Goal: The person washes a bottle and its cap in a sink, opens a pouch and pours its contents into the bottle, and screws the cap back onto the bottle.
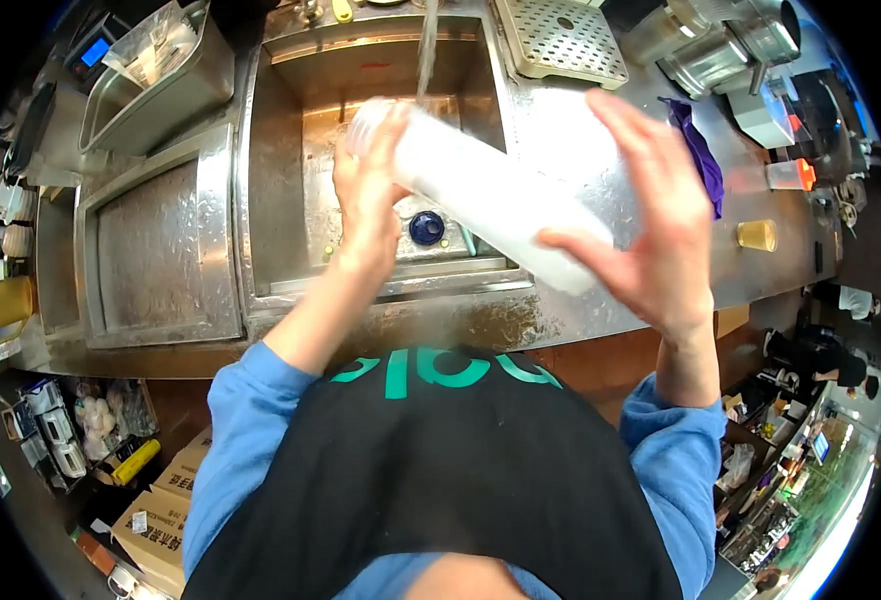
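Note:
A long white translucent bottle [490, 190] is tilted over the sink [285, 130], its narrower threaded end up and to the left. My left hand [368, 190] is closed around that end, close to the running water [427, 50]. Fingers spread, my right hand [660, 220] is at the wide lower end; its thumb overlaps the bottle, and I cannot tell whether it touches. The bottle and both hands are slightly blurred. On the sink floor lies a dark blue round lid [426, 228], with a few small greenish bits around it.
Right of the sink are a perforated metal drip tray [565, 40], metal pitchers [705, 55], a purple cloth [698, 160] and a yellowish cup [757, 235]. Left are a deep metal pan [155, 100] and a covered basin [165, 240]. Cardboard boxes [155, 530] stand below.

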`<action>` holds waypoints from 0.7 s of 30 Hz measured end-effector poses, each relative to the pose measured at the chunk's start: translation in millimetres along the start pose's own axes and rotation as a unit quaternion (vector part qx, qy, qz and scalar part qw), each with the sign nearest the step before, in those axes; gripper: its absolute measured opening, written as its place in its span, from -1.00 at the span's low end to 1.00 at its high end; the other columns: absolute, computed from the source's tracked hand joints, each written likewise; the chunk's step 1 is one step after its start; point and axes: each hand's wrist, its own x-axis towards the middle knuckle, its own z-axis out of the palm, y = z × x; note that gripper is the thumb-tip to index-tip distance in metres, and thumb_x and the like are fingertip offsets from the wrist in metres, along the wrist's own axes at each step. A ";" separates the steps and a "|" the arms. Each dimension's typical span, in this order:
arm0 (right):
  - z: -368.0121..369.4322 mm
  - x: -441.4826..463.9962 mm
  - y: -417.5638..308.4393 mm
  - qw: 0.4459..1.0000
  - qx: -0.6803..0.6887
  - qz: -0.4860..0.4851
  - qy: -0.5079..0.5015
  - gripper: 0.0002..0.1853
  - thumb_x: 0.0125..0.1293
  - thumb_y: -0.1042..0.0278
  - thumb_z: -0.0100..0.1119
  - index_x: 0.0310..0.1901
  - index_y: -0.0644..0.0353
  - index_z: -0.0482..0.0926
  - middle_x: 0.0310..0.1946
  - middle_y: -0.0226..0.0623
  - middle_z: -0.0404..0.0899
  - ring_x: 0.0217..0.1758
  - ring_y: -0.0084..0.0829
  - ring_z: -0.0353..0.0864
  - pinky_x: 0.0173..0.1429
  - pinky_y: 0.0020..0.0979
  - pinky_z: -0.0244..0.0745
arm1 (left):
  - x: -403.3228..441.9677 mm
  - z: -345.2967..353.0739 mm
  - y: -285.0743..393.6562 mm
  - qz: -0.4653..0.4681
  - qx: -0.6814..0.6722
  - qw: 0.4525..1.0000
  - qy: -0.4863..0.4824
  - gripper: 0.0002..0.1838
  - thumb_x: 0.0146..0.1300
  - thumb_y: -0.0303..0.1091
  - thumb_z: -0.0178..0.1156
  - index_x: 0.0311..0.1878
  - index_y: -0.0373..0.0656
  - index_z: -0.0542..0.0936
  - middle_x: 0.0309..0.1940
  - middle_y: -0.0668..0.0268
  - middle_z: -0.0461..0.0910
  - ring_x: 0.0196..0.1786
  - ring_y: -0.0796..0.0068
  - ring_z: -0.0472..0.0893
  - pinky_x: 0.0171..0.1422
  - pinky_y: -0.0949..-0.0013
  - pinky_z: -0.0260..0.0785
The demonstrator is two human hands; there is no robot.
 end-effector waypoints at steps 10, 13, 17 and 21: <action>47.4 -6.5 -0.3 0.968 0.213 0.052 0.121 -0.22 -0.12 0.34 0.47 0.18 0.36 0.34 0.06 0.00 0.51 0.08 -0.07 0.53 0.13 -0.22 0.45 | -71.1 29.7 57.8 0.555 0.167 0.789 -0.202 0.06 -0.23 -0.23 0.59 0.30 -0.41 0.17 0.08 -0.03 0.45 0.04 0.22 0.54 0.11 0.32 0.42; 49.5 0.0 16.4 0.971 0.146 -0.048 0.181 -0.27 -0.12 0.40 0.46 0.13 0.40 0.37 0.04 0.02 0.53 0.08 -0.07 0.54 0.13 -0.23 0.46 | -72.7 24.1 59.2 0.487 0.093 0.826 -0.268 -0.13 -0.13 -0.33 0.53 0.24 -0.48 0.32 0.07 -0.08 0.47 0.02 0.20 0.56 0.08 0.32 0.42; 48.4 4.0 11.6 0.963 0.164 -0.054 0.208 -0.27 -0.15 0.40 0.46 0.12 0.39 0.38 0.04 0.02 0.52 0.06 -0.06 0.55 0.13 -0.24 0.45 | -73.2 31.5 57.4 0.508 0.111 0.818 -0.247 -0.07 -0.06 -0.21 0.50 0.28 -0.54 0.25 0.15 -0.13 0.41 0.08 0.16 0.55 0.14 0.28 0.42; 33.5 3.3 19.5 0.975 0.071 -0.074 0.199 -0.19 -0.20 0.32 0.49 0.16 0.36 0.35 0.02 -0.02 0.52 0.02 -0.07 0.54 0.13 -0.21 0.41 | -53.9 26.2 63.9 0.525 0.190 0.779 -0.286 0.23 -0.18 -0.08 0.57 0.41 -0.34 -0.05 0.19 -0.09 0.37 0.17 0.18 0.50 0.22 0.17 0.40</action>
